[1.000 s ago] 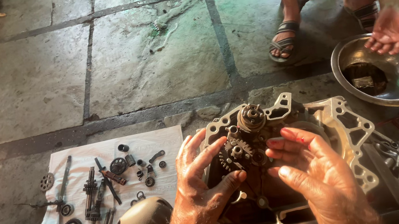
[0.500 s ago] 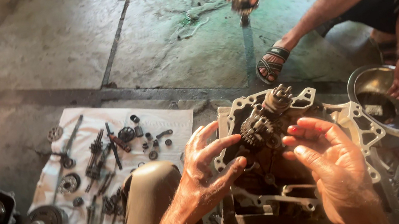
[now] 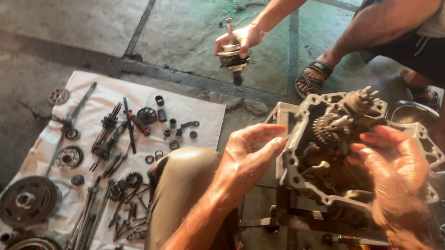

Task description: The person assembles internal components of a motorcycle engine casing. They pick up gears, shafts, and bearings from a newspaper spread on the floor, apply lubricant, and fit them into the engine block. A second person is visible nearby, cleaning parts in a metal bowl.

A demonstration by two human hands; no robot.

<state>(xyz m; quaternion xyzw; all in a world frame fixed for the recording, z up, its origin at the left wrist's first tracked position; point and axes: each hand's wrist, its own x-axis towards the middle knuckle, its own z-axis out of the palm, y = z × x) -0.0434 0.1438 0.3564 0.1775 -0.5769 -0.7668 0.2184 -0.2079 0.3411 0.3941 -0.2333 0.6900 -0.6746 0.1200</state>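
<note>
The person's left hand [image 3: 251, 159] and right hand [image 3: 397, 175] hover on either side of the engine case [image 3: 352, 164], a pale cast-metal half resting on a dark stand [image 3: 307, 221] on the floor, right of centre and near the camera. The left hand's fingers [image 3: 262, 136] are spread and loosely curled, palm toward the case's left rim, close to it but apparently not touching. The right hand is open with fingers [image 3: 380, 139] extended toward the gear cluster [image 3: 344, 115]; whether the tips touch the gears cannot be told. Neither hand grips anything.

The case lies roughly flat with its open face up and tilted slightly toward the viewer. Its long axis seems to run from near-left to far-right, and the geared shafts stand up out of it, pointing up and away toward the far side.

To handle the cluster well, it would seem wise to steady the case at the rim with the left hand and to take both shafts together with the right, lifting straight along their axes so the meshed teeth do not bind; the greasy surfaces call for a firm, even hold.

Farther off, another person's hand [image 3: 242, 40] holds a shaft assembly [image 3: 232, 53] upright above the floor. To the left, a white cloth [image 3: 197, 114] carries gears, shafts and round clutch parts [image 3: 28, 201].
</note>
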